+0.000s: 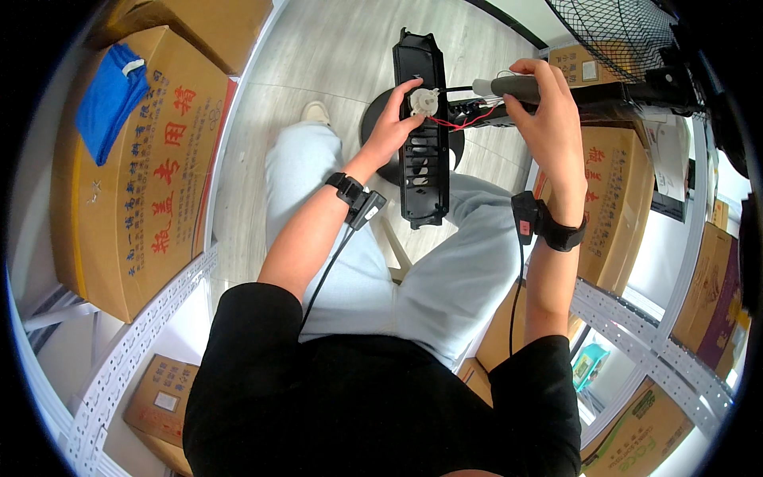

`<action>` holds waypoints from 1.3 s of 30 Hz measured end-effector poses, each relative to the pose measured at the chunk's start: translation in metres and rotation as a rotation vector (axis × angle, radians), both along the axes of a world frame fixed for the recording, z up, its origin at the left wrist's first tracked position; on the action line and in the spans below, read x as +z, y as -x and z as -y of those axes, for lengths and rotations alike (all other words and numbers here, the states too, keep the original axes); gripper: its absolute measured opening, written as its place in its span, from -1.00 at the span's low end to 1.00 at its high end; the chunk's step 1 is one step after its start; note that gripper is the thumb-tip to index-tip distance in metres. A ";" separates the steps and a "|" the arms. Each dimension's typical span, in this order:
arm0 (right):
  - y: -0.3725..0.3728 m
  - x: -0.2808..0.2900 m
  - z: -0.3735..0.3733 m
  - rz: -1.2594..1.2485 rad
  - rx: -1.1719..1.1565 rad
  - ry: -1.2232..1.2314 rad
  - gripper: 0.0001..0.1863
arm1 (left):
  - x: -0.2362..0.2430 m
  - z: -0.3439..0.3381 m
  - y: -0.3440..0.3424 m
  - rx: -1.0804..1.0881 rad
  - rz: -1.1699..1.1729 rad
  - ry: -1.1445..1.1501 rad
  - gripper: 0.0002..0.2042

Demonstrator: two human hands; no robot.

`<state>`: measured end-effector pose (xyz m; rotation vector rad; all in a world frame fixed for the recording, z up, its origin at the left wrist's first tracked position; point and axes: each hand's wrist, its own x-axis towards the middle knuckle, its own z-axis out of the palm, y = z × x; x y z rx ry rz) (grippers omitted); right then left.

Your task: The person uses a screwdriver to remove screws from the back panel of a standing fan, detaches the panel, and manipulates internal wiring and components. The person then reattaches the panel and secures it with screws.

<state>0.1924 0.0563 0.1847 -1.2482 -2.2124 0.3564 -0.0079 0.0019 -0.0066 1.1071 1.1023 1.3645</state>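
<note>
My left hand (389, 127) is pinched on a white round plastic part (424, 102) lying on a long black slotted housing (423, 187), with a thumb and finger at its sides. My right hand (544, 119) grips a grey-handled screwdriver (511, 87), held horizontally with its dark shaft pointing left toward the white part. Red wire (461, 126) and thin pale wires run from beside the white part toward the black pole (600, 98) on the right. A round black base (375, 139) shows partly behind the housing.
Cardboard boxes on metal shelving (131, 199) line the left, with a folded blue cloth (107, 103) on one. More boxes (612, 207) fill shelves on the right. A black wire mesh cage (604, 32) is at the top right. Grey plank floor (318, 48) lies beyond my legs.
</note>
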 end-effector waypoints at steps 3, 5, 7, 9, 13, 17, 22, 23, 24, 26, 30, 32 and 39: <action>0.003 -0.001 0.003 0.037 -0.034 -0.035 -0.62 | -0.001 0.000 0.000 0.008 -0.001 0.004 -0.40; 0.006 -0.002 0.003 0.164 -0.142 -0.076 -0.66 | -0.002 0.000 0.001 0.001 0.001 0.007 -0.40; 0.004 -0.002 0.003 0.105 -0.098 -0.071 -0.68 | -0.001 0.000 0.001 -0.007 -0.005 0.012 -0.40; 0.002 0.000 0.005 0.067 -0.100 -0.075 -0.71 | 0.000 0.000 0.000 -0.017 -0.007 0.005 -0.41; -0.002 0.011 0.014 0.012 -0.152 -0.088 -0.73 | 0.003 0.001 0.001 0.009 -0.067 0.000 -0.42; -0.004 0.019 0.020 -0.045 -0.181 -0.042 -0.72 | 0.007 0.002 -0.001 0.027 0.037 0.091 -0.50; -0.007 0.013 0.024 -0.129 -0.192 0.064 -0.71 | 0.013 0.002 -0.003 0.050 -0.007 0.056 -0.67; -0.006 0.011 0.025 -0.142 -0.196 0.073 -0.71 | 0.011 0.002 -0.003 0.051 -0.012 0.052 -0.69; -0.006 0.010 0.026 -0.152 -0.201 0.080 -0.70 | 0.008 0.001 -0.003 0.050 -0.014 0.047 -0.70; -0.006 0.007 0.026 -0.158 -0.199 0.093 -0.73 | 0.003 0.000 -0.004 0.070 -0.037 0.038 -0.73; -0.009 0.002 0.026 -0.197 -0.224 0.172 -0.65 | -0.003 -0.001 -0.004 0.113 -0.097 0.015 -0.80; -0.009 0.002 0.029 -0.308 -0.282 0.217 -0.60 | -0.006 -0.001 -0.003 0.119 -0.106 0.009 -0.81; -0.015 -0.011 0.027 -0.881 -0.276 0.208 -0.67 | -0.001 -0.001 -0.005 0.129 -0.070 0.018 -0.81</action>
